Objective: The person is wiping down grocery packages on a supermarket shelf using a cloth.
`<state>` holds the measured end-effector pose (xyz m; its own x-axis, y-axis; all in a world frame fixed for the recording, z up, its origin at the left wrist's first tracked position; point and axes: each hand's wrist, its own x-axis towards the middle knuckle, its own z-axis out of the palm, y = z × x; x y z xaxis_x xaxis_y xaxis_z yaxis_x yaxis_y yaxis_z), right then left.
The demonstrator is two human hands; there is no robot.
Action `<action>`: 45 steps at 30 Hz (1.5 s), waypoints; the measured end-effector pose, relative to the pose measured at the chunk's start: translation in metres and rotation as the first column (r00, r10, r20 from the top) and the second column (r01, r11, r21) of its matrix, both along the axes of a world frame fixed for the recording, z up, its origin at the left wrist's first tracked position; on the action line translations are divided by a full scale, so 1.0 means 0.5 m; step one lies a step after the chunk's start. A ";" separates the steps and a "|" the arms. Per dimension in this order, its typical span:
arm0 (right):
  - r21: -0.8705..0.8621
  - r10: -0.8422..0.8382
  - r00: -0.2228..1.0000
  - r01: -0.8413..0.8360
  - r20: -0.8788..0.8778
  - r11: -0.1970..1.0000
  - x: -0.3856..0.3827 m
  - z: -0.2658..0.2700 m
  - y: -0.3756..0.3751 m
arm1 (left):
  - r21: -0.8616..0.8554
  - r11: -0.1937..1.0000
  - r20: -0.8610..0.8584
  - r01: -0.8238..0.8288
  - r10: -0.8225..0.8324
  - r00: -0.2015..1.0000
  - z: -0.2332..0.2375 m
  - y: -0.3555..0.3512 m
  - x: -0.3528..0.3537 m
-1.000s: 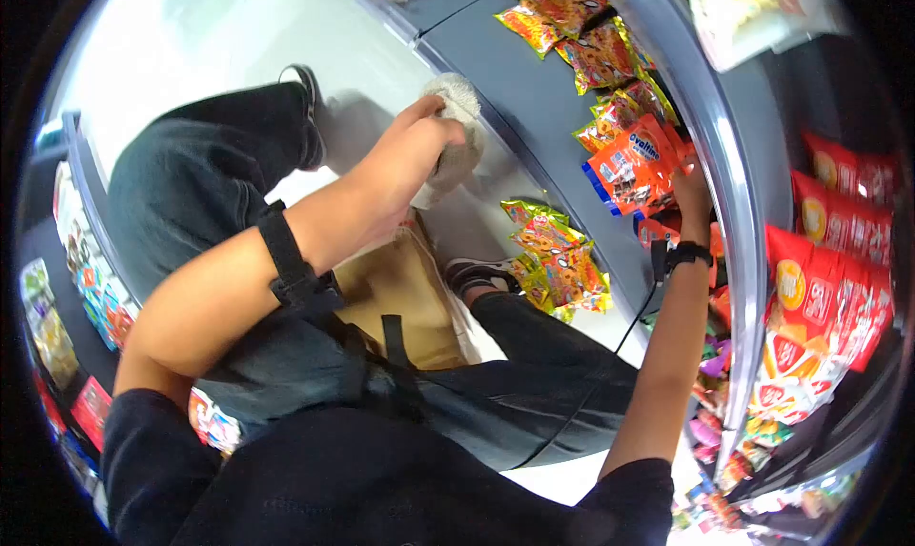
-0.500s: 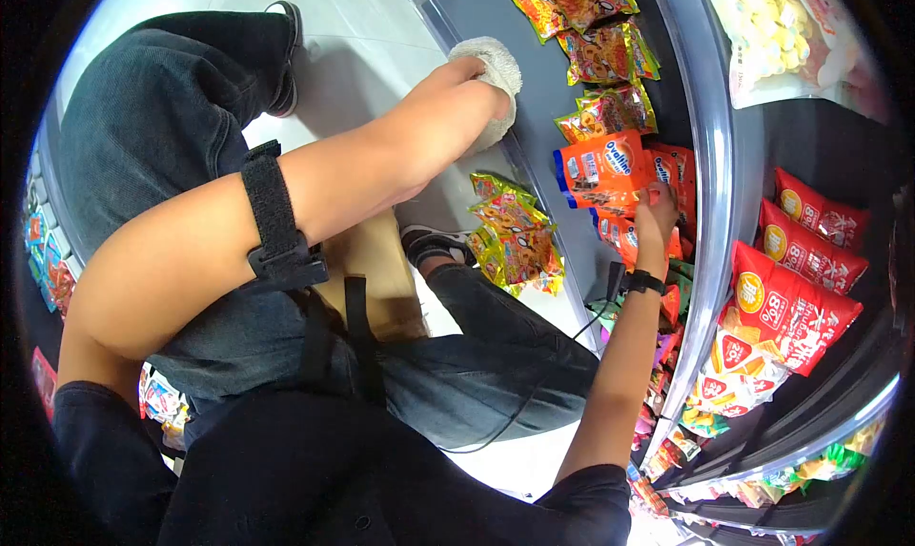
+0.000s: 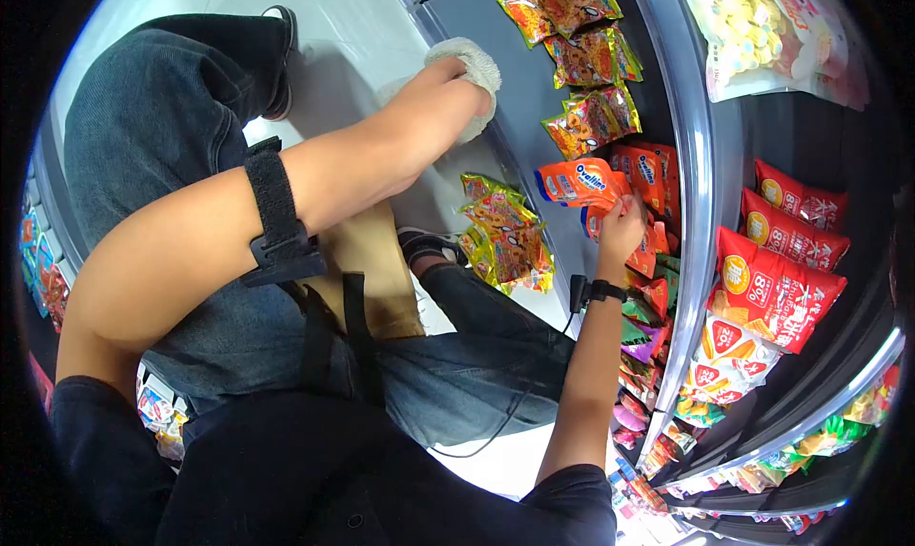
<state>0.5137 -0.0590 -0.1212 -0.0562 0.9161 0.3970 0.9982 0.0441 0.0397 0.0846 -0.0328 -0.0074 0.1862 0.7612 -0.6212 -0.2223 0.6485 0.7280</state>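
My left hand (image 3: 450, 96) is closed around a crumpled white cloth (image 3: 479, 68) at the front edge of the grey shelf (image 3: 496, 36). Over the same shelf, my right hand (image 3: 624, 230) grips the side of an orange Ovaltine bag (image 3: 579, 181), which is tilted with its blue end to the left. More orange Ovaltine bags (image 3: 646, 172) stand just behind it, and others lie partly hidden beneath my right hand. Yellow-green snack packets (image 3: 596, 117) sit in small groups farther along the shelf.
A stack of similar snack packets (image 3: 507, 241) is by the shelf's front edge, near my shoe. Red snack bags (image 3: 777, 289) and a clear-fronted bag (image 3: 762, 36) occupy the shelf above, behind a shiny rail (image 3: 701, 136). A cardboard box (image 3: 376, 279) is between my legs.
The Ovaltine bag in my right hand has tipped, its front facing me less squarely, uncovering more of the bags behind. My left hand and cloth have shifted slightly left; the whole view moved a little.
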 end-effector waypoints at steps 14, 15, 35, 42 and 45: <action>-0.041 -0.253 0.967 0.252 -0.022 0.967 -0.017 -0.027 -0.048 | -0.050 0.997 -0.037 -0.061 0.059 0.998 -0.028 -0.001 0.043; -0.029 -0.258 0.966 0.257 -0.018 0.966 -0.019 -0.031 -0.050 | -0.049 0.997 -0.042 -0.052 0.050 0.998 -0.037 -0.001 0.043; -0.177 -0.373 0.922 0.386 0.103 0.905 0.077 -0.003 -0.062 | -0.034 0.995 0.008 0.091 -0.091 0.996 -0.097 0.013 0.024; -0.237 -0.323 0.940 0.291 -0.111 0.927 0.165 -0.010 -0.087 | -0.060 0.994 -0.014 0.096 -0.097 0.995 -0.098 0.016 0.023; -0.258 -0.361 0.928 0.328 -0.092 0.909 0.191 0.012 -0.116 | -0.076 0.993 0.041 0.088 -0.085 0.996 -0.083 0.012 0.026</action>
